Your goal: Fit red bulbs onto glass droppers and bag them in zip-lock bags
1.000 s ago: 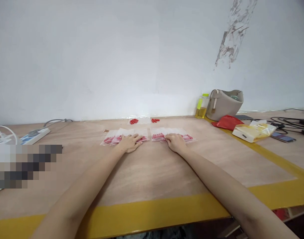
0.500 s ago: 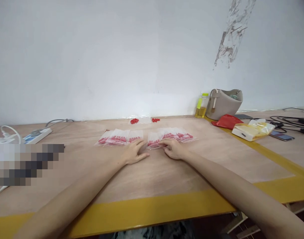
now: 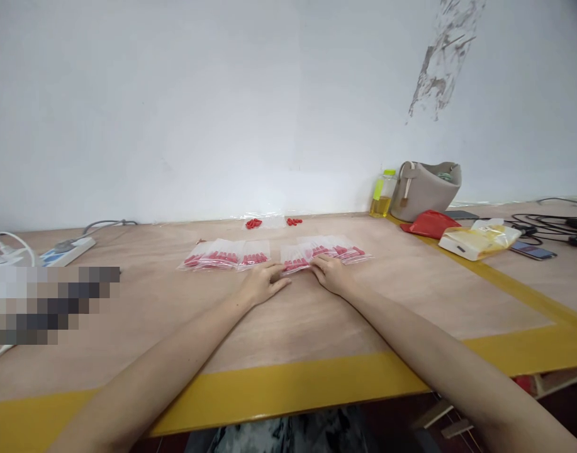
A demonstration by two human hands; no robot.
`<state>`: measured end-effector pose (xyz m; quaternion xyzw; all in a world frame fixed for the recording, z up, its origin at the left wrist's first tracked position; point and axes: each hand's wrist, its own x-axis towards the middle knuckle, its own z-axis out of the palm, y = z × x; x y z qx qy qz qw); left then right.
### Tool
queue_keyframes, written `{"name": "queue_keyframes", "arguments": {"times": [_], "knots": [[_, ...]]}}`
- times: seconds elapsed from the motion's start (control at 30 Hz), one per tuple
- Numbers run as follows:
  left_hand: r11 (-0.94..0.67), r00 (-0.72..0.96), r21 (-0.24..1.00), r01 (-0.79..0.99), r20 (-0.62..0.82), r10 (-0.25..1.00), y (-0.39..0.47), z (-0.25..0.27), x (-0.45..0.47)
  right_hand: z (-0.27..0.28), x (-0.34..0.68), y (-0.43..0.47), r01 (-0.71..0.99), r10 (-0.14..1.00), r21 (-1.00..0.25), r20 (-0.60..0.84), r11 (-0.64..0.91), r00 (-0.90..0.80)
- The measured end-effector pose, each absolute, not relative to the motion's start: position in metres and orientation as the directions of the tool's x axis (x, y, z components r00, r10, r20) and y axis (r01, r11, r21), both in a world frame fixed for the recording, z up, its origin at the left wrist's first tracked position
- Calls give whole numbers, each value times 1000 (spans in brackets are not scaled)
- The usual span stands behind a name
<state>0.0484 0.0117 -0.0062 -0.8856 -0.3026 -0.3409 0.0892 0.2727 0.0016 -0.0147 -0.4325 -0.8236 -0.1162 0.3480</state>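
Two rows of clear plastic bags holding small red pieces lie on the table. The left row of bags overlaps like a fan, and the right row of bags does the same. My left hand rests open, fingers stretched and thumb apart, its fingertips by the lower left corner of the nearest bag in the right row. My right hand lies low over that row's front edge, its slightly bent fingers touching the bags. Neither hand lifts a bag.
Against the wall lie two small heaps of red pieces with clear plastic between them. To the right are a bottle, a grey bag, a red pouch, a white-and-yellow packet, a phone and black cables. A power strip is left.
My left hand has shifted slightly right, toward the right row. The nearest bag there now lies spread more to the left, its red pieces showing clearly. The view has tilted a little.
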Motion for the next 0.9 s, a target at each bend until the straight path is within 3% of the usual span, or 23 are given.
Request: {"name": "queue_keyframes", "arguments": {"times": [0.17, 0.3, 0.57, 0.9], "knots": [[-795, 642, -193, 575, 709, 293, 15, -10, 48, -16, 275, 1, 718, 634, -235, 687, 655, -355], [-773, 708, -337, 538, 678, 197, 16, -7, 46, -19, 279, 4, 709, 634, -232, 678, 666, -373], [-734, 725, -419, 534, 674, 142, 15, -2, 44, -18, 288, 3, 784, 568, -12, 695, 621, -440], [-708, 722, -444, 549, 679, 134, 12, 0, 46, -9, 274, -7, 772, 438, 163, 743, 615, -506]]}}
